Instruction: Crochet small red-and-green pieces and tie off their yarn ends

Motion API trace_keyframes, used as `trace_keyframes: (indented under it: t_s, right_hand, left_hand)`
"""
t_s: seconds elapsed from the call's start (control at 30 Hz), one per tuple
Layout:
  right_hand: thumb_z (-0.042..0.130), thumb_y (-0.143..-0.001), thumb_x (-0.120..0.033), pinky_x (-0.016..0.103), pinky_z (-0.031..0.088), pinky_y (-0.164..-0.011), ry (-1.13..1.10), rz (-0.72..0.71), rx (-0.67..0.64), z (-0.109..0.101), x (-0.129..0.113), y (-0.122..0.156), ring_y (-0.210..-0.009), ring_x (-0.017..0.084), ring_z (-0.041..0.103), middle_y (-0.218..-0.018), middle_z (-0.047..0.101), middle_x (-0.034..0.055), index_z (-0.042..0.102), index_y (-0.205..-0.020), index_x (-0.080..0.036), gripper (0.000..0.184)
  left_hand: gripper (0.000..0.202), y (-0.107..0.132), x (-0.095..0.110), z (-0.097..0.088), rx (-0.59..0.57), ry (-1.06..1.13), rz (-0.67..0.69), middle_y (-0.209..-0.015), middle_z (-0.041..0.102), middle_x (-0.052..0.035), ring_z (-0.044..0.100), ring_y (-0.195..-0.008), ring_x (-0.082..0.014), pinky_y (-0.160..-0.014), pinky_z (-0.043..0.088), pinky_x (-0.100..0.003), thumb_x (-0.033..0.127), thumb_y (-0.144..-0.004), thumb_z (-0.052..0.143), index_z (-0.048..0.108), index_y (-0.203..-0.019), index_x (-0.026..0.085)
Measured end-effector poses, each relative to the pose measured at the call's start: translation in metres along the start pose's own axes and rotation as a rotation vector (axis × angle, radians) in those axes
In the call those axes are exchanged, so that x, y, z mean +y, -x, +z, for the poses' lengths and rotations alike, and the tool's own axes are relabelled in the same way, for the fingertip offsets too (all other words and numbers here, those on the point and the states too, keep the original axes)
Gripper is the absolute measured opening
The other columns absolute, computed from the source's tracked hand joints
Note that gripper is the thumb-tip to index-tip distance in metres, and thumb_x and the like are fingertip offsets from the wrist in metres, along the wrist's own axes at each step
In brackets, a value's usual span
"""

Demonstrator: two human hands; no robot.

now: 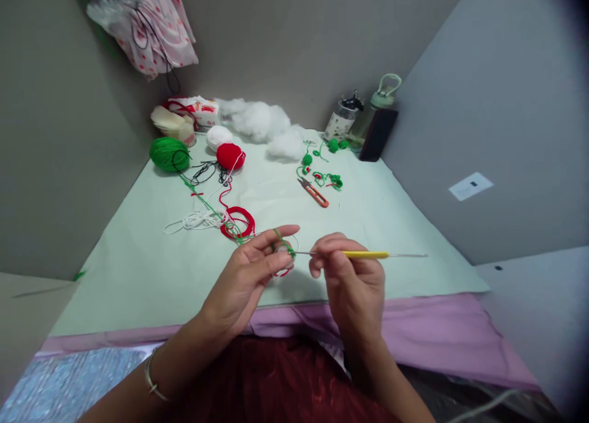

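My left hand [257, 266] pinches a small piece of crochet work [289, 251] in green, with red and white strands hanging beneath it. Green yarn runs over the raised index finger of that hand. In my right hand [352, 269] is a crochet hook [365, 255] with a yellow handle, gripped between thumb and fingers. Its thin metal tip reaches left to the green work; whether it is inside a stitch I cannot tell. Just beyond my left hand lie a red yarn coil [238, 222] and a loose bundle of white yarn [197, 220].
Farther back are a green yarn ball [169, 154], a red yarn ball [230, 157], a white yarn ball [219, 139] and white stuffing [257, 121]. Orange thread snips [313, 193] lie near small green crochet pieces [335, 181]. A phone [378, 134] leans against a bottle [384, 97] at the back right.
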State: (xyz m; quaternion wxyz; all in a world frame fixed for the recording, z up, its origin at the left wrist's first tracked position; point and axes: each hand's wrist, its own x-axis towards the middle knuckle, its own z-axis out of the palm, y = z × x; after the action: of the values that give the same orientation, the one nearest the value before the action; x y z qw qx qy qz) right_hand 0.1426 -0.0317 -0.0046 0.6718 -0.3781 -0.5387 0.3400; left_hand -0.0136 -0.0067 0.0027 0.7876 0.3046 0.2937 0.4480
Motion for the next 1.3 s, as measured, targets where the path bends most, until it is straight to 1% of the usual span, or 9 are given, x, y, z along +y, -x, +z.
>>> trace_keyframes:
  t_s: [0.17,0.27,0.4,0.57,0.73,0.87,1.07,1.2,1.3]
  right_hand:
    - [0.062,-0.096,-0.02,0.03,0.056,-0.075,0.033,0.01,-0.048,0.004,0.004,0.001,-0.091,0.017,0.067,-0.094,0.073,0.0037,0.077,-0.098,-0.026,0.016]
    - [0.061,-0.096,-0.018,0.028,0.054,-0.073,0.019,0.036,-0.035,0.002,0.005,0.002,-0.085,0.015,0.066,-0.094,0.072,0.0023,0.077,-0.1,-0.026,0.018]
    - [0.062,-0.096,-0.02,0.027,0.053,-0.069,-0.048,0.093,-0.053,-0.001,0.005,0.002,-0.077,0.012,0.064,-0.094,0.071,0.0021,0.077,-0.099,-0.025,0.016]
    - [0.059,-0.099,-0.026,0.024,0.054,-0.066,-0.26,0.228,-0.045,0.0,0.004,0.001,-0.071,0.01,0.065,-0.091,0.073,0.0018,0.075,-0.097,-0.023,0.017]
    - [0.052,-0.102,-0.027,0.026,0.056,-0.064,-0.283,0.219,-0.086,-0.002,-0.001,-0.002,-0.069,0.011,0.068,-0.091,0.074,0.0031,0.071,-0.095,-0.021,0.021]
    - [0.049,-0.103,-0.021,0.03,0.058,-0.066,-0.107,0.104,-0.12,-0.006,-0.007,0.001,-0.071,0.013,0.069,-0.095,0.074,0.0038,0.07,-0.101,-0.022,0.022]
    - [0.048,-0.1,-0.011,0.036,0.059,-0.076,0.31,-0.223,-0.176,-0.007,-0.014,0.008,-0.087,0.018,0.071,-0.097,0.074,0.0052,0.068,-0.109,-0.023,0.025]
    - [0.052,-0.098,-0.01,0.033,0.061,-0.078,0.572,-0.422,-0.238,-0.008,-0.011,0.01,-0.096,0.019,0.072,-0.103,0.075,0.0071,0.065,-0.12,-0.023,0.029]
    - [0.061,-0.093,-0.01,0.031,0.063,-0.077,0.776,-0.548,-0.238,-0.01,-0.003,0.014,-0.095,0.019,0.072,-0.108,0.073,0.0071,0.063,-0.13,-0.027,0.041]
  left_hand:
    - [0.039,0.003,-0.006,0.003,-0.017,-0.18,0.095,-0.096,0.071,-0.0016,0.063,-0.09,-0.0123,-0.084,0.049,-0.023,0.023,-0.08,0.081,0.075,-0.119,0.029]
    - [0.035,0.004,-0.003,-0.002,0.004,-0.276,0.127,-0.097,0.069,-0.0018,0.061,-0.086,-0.0106,-0.075,0.049,-0.018,0.027,-0.085,0.076,0.074,-0.121,0.029]
    - [0.035,0.005,0.003,-0.005,-0.015,-0.263,0.099,-0.087,0.065,-0.0004,0.052,-0.061,-0.0056,-0.05,0.041,-0.016,0.029,-0.085,0.077,0.073,-0.12,0.027]
    - [0.035,0.005,0.005,-0.005,-0.053,-0.215,0.054,-0.075,0.063,0.0007,0.057,-0.057,-0.0065,-0.056,0.048,-0.019,0.029,-0.085,0.076,0.072,-0.12,0.022]
    - [0.031,0.006,0.005,-0.005,-0.028,-0.244,0.068,-0.094,0.065,-0.002,0.057,-0.062,-0.0054,-0.058,0.049,-0.018,0.028,-0.085,0.076,0.074,-0.115,0.024]
    - [0.03,0.007,0.003,-0.006,-0.025,-0.257,0.091,-0.091,0.067,-0.0015,0.058,-0.065,-0.0064,-0.062,0.05,-0.018,0.027,-0.085,0.076,0.074,-0.115,0.025]
    - [0.034,0.007,0.004,-0.002,0.019,-0.32,0.147,-0.083,0.065,-0.0003,0.061,-0.068,-0.0099,-0.068,0.054,-0.023,0.029,-0.082,0.078,0.074,-0.116,0.024]
    - [0.036,0.007,0.003,0.002,0.089,-0.335,0.154,-0.086,0.062,-0.0001,0.06,-0.068,-0.0101,-0.067,0.054,-0.023,0.028,-0.079,0.08,0.075,-0.114,0.024]
    - [0.038,0.007,0.0,0.006,0.075,-0.236,0.158,-0.085,0.06,0.0008,0.059,-0.071,-0.0101,-0.068,0.053,-0.021,0.025,-0.079,0.08,0.074,-0.116,0.025]
